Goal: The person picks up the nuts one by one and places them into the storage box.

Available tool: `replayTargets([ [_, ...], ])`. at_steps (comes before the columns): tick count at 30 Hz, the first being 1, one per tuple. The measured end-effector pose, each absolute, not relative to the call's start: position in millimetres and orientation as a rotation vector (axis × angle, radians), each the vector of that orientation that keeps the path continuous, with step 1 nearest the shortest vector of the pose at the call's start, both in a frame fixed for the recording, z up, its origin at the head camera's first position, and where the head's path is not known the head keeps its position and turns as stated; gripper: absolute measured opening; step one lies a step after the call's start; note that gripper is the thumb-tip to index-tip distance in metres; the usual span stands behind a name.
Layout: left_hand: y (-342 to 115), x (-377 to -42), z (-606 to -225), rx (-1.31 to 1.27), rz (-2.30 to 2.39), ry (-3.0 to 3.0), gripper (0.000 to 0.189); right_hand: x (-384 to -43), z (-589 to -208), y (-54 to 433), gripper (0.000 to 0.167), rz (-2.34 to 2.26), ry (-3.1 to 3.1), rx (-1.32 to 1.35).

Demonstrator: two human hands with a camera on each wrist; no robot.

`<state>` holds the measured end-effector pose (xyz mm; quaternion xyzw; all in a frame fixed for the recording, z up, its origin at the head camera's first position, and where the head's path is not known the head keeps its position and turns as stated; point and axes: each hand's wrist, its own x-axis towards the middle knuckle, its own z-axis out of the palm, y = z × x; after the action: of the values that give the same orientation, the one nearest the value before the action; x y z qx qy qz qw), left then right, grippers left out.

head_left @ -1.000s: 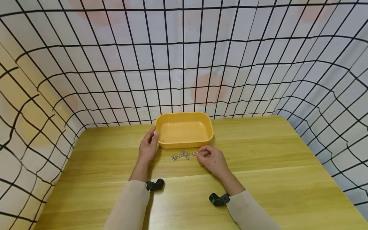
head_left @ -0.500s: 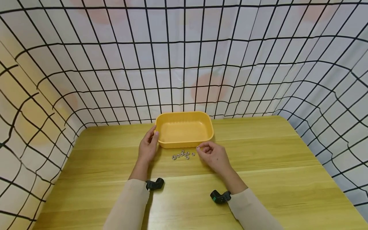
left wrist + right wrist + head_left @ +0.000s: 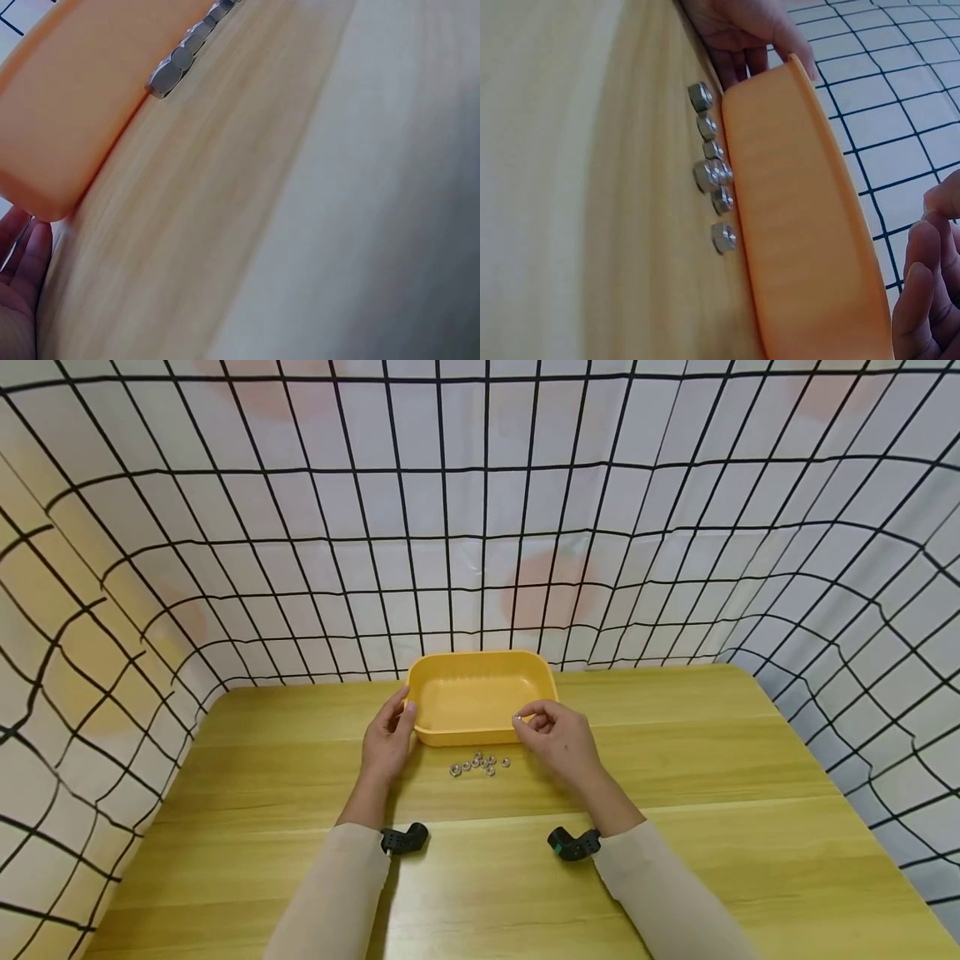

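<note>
My right hand (image 3: 558, 739) pinches a small shiny nut (image 3: 517, 717) between thumb and forefinger, over the front right rim of a yellow plastic tray (image 3: 480, 737). In the right wrist view, the fingers (image 3: 919, 289) of that hand show at the right edge, beyond the tray's rim. My left hand (image 3: 387, 743) rests against the tray's left end with fairly straight fingers, thumb near the front corner. In the left wrist view its fingers (image 3: 30, 259) touch the outer wall. Several metal hex nuts (image 3: 455, 770) lie in a loose row just in front of the tray.
A wooden table (image 3: 480, 877) carries everything. Black wire grid (image 3: 480, 538) rises behind it and along both sides, with pale cloth behind. The tray's back stands close to the grid. Black wrist cameras (image 3: 573, 843) sit at both cuffs.
My right hand has lifted the pinched nut from the right end of the row and carried it away from me, up to the tray's rim. The left hand stays at the tray.
</note>
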<state>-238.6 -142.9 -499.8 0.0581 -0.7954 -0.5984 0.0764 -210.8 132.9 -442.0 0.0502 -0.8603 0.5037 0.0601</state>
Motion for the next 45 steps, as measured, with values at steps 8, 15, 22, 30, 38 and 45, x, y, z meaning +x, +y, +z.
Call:
replayTargets([
  [8,-146.0,-238.6,-499.9,0.185,-1.845,-2.394,0.049,-230.3,-434.4,128.6,0.015,1.416,-2.644,0.205],
  [15,-147.1,-239.7,-500.2,0.18,-1.86,-2.376,0.048,-246.1,-428.7,120.7,0.018,1.407,-2.712,0.211],
  [22,-147.8,-240.4,-500.8,0.19,-1.861,-2.364,0.049,-262.6,-428.2,110.5,0.017,1.411,-2.723,0.226],
  [30,-147.0,-239.8,-502.7,0.185,-1.869,-2.364,0.05,-276.1,-434.8,99.1,0.016,1.387,-2.799,0.196],
  [38,-146.2,-239.7,-502.9,0.182,-1.862,-2.353,0.047,-288.2,-435.8,94.9,0.019,1.271,-2.847,0.191],
  [45,-146.2,-239.4,-503.2,0.169,-1.832,-2.363,0.048,-292.7,-438.0,94.4,0.019,1.234,-2.871,0.184],
])
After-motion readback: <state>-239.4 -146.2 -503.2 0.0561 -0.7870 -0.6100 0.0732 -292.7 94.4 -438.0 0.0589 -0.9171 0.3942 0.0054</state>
